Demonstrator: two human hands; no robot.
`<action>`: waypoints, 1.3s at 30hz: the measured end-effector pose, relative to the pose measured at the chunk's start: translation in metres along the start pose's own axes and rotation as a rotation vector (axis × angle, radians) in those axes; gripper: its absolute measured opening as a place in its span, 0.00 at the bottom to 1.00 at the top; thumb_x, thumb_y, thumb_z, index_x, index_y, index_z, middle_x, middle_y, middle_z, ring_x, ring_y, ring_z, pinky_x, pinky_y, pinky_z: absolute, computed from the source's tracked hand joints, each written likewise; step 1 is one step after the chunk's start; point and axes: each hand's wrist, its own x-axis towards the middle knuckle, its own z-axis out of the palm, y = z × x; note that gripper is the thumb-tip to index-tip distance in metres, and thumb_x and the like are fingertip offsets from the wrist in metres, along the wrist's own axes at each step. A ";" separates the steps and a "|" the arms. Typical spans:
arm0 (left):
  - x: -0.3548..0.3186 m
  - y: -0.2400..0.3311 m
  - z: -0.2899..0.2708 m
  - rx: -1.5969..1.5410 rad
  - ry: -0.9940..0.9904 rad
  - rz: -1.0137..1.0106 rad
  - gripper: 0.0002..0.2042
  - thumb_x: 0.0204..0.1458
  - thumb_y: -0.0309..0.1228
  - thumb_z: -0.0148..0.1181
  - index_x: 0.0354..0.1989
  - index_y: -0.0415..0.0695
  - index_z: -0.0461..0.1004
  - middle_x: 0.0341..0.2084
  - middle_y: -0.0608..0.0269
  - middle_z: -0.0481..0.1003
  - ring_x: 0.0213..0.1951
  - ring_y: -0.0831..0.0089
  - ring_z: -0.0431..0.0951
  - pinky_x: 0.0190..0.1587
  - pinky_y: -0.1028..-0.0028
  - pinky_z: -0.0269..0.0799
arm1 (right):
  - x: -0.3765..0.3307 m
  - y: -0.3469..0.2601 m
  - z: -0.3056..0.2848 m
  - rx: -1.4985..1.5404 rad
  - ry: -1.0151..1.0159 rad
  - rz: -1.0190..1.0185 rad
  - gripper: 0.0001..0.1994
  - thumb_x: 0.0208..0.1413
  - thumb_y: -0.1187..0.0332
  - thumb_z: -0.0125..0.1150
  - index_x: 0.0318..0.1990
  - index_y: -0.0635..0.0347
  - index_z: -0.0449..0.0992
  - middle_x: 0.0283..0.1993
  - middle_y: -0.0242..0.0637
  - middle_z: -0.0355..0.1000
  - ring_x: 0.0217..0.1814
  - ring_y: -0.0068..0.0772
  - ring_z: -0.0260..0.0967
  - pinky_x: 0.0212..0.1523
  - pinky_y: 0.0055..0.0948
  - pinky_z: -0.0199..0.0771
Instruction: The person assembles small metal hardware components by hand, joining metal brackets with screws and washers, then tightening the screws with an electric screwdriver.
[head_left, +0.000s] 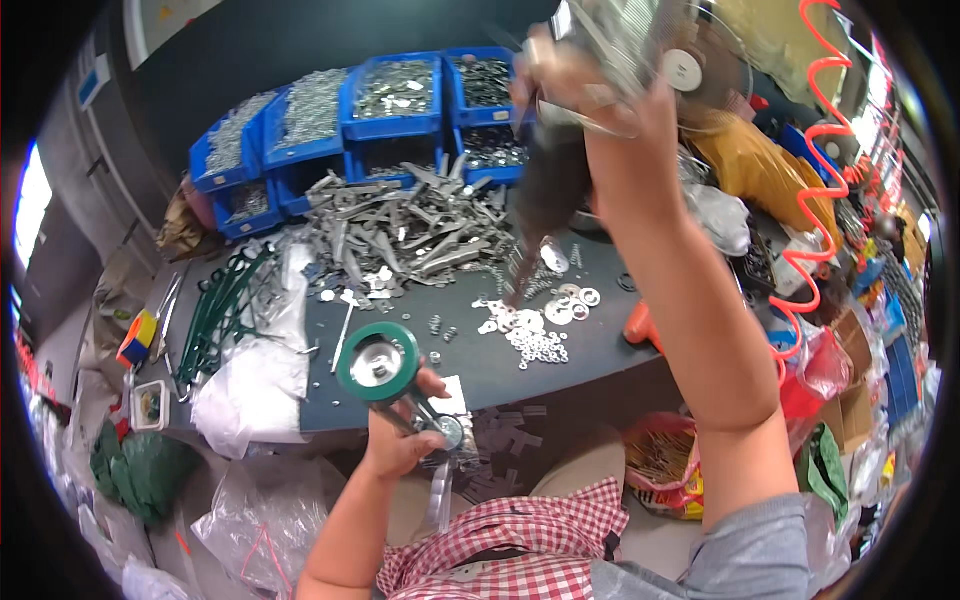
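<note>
My left hand (392, 447) is closed around a metal device with a green round rim (378, 362), a silver cup-shaped centre and a grey body. It is held over the table's front edge, with the cup facing up. High on the right, my right hand (572, 85) grips a dark power screwdriver (555, 170). Motion smears both the hand and the tool. The narrow end of the screwdriver points down toward loose flat washers (520, 322) and small rings on the dark table (425, 340).
Blue bins (392, 125) of small metal parts stand along the back. Before them lies a heap of grey metal levers (400, 230). Green metal frames (225, 310) and white plastic wrap (250, 395) are on the left. A coiled red hose (822, 190) hangs at right near an orange handle (640, 324).
</note>
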 end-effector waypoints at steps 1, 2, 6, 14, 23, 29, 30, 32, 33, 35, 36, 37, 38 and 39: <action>-0.015 -0.020 -0.003 0.043 0.050 -0.004 0.40 0.30 0.41 0.73 0.51 0.43 0.55 0.34 0.61 0.66 0.37 0.71 0.68 0.40 0.72 0.65 | -0.025 0.007 -0.021 -0.038 -0.035 0.254 0.14 0.44 0.77 0.59 0.40 0.62 0.66 0.27 0.31 0.68 0.22 0.19 0.64 0.25 0.18 0.67; -0.028 -0.039 -0.006 0.094 0.105 -0.004 0.37 0.33 0.42 0.71 0.49 0.43 0.56 0.32 0.62 0.64 0.34 0.73 0.67 0.37 0.74 0.65 | -0.054 0.023 -0.036 0.054 0.075 0.282 0.19 0.44 0.79 0.59 0.46 0.61 0.63 0.32 0.32 0.68 0.26 0.18 0.64 0.26 0.19 0.68; -0.032 -0.057 -0.008 0.224 0.105 0.035 0.26 0.38 0.35 0.67 0.42 0.42 0.58 0.29 0.65 0.62 0.31 0.77 0.64 0.34 0.76 0.63 | -0.149 0.064 -0.100 -0.089 0.276 0.310 0.29 0.45 0.84 0.55 0.56 0.59 0.53 0.38 0.37 0.65 0.35 0.26 0.67 0.35 0.25 0.71; -0.033 -0.056 -0.003 0.180 0.178 0.014 0.27 0.37 0.36 0.64 0.43 0.42 0.56 0.31 0.61 0.62 0.32 0.75 0.65 0.33 0.77 0.66 | -0.170 0.102 -0.124 -0.230 0.321 0.116 0.28 0.44 0.83 0.57 0.53 0.59 0.54 0.41 0.36 0.65 0.40 0.22 0.66 0.41 0.21 0.69; -0.032 -0.054 0.003 0.199 0.187 0.069 0.26 0.40 0.39 0.62 0.44 0.42 0.55 0.30 0.59 0.62 0.30 0.73 0.65 0.33 0.77 0.65 | -0.168 0.133 -0.122 -0.224 0.270 0.252 0.27 0.44 0.80 0.59 0.53 0.58 0.56 0.38 0.32 0.67 0.36 0.18 0.65 0.39 0.18 0.66; -0.030 -0.056 0.003 0.150 0.156 0.064 0.26 0.39 0.33 0.62 0.45 0.42 0.55 0.31 0.61 0.63 0.31 0.76 0.64 0.34 0.77 0.64 | -0.166 0.120 -0.150 -0.491 0.265 0.255 0.29 0.41 0.79 0.61 0.53 0.60 0.58 0.35 0.33 0.67 0.35 0.22 0.66 0.37 0.22 0.67; -0.030 -0.056 0.003 0.147 0.159 0.066 0.26 0.39 0.33 0.62 0.45 0.42 0.55 0.31 0.61 0.63 0.31 0.76 0.64 0.34 0.77 0.64 | -0.162 0.119 -0.154 -0.469 0.348 0.302 0.28 0.40 0.79 0.61 0.52 0.60 0.58 0.35 0.33 0.68 0.35 0.23 0.66 0.37 0.23 0.67; -0.030 -0.057 0.003 0.134 0.168 0.042 0.26 0.39 0.32 0.62 0.45 0.42 0.55 0.30 0.61 0.63 0.31 0.76 0.64 0.34 0.77 0.64 | -0.171 0.107 -0.148 -0.482 0.369 0.327 0.29 0.39 0.79 0.61 0.52 0.60 0.58 0.35 0.35 0.68 0.36 0.24 0.66 0.37 0.23 0.67; -0.031 -0.055 -0.001 0.157 0.162 0.049 0.25 0.39 0.32 0.61 0.44 0.42 0.56 0.30 0.61 0.63 0.31 0.76 0.64 0.34 0.76 0.64 | -0.181 0.104 -0.137 -0.503 0.175 0.109 0.28 0.40 0.81 0.60 0.51 0.60 0.57 0.36 0.35 0.66 0.36 0.23 0.66 0.36 0.23 0.68; -0.029 -0.060 -0.006 0.157 0.165 0.063 0.25 0.38 0.32 0.61 0.44 0.42 0.56 0.30 0.61 0.63 0.31 0.76 0.64 0.34 0.76 0.65 | -0.205 0.098 -0.123 -0.465 -0.062 -0.083 0.27 0.41 0.83 0.59 0.51 0.60 0.57 0.38 0.34 0.64 0.36 0.23 0.64 0.36 0.24 0.68; -0.032 -0.061 -0.006 0.165 0.164 0.061 0.25 0.38 0.32 0.61 0.44 0.42 0.56 0.30 0.61 0.63 0.31 0.76 0.64 0.34 0.76 0.65 | -0.202 0.101 -0.126 -0.463 -0.070 -0.083 0.27 0.41 0.83 0.59 0.51 0.60 0.57 0.38 0.34 0.64 0.36 0.23 0.64 0.36 0.24 0.68; -0.033 -0.059 -0.004 0.168 0.152 0.029 0.25 0.39 0.33 0.61 0.44 0.42 0.56 0.30 0.61 0.63 0.31 0.75 0.65 0.34 0.76 0.65 | -0.194 0.103 -0.130 -0.576 0.072 -0.049 0.27 0.42 0.82 0.59 0.51 0.60 0.57 0.37 0.34 0.65 0.36 0.22 0.64 0.36 0.23 0.68; -0.031 -0.055 -0.002 0.172 0.140 -0.003 0.26 0.39 0.34 0.61 0.45 0.42 0.55 0.30 0.60 0.63 0.31 0.74 0.65 0.34 0.76 0.65 | -0.186 0.104 -0.135 -0.686 0.215 -0.016 0.27 0.42 0.82 0.59 0.51 0.60 0.57 0.37 0.34 0.65 0.35 0.21 0.64 0.35 0.22 0.68; -0.030 -0.052 -0.003 0.167 0.142 -0.014 0.25 0.38 0.33 0.61 0.44 0.42 0.56 0.30 0.60 0.63 0.32 0.74 0.65 0.35 0.76 0.65 | -0.175 0.100 -0.137 -0.533 0.384 0.269 0.26 0.44 0.80 0.59 0.52 0.60 0.56 0.36 0.33 0.66 0.33 0.20 0.64 0.33 0.20 0.68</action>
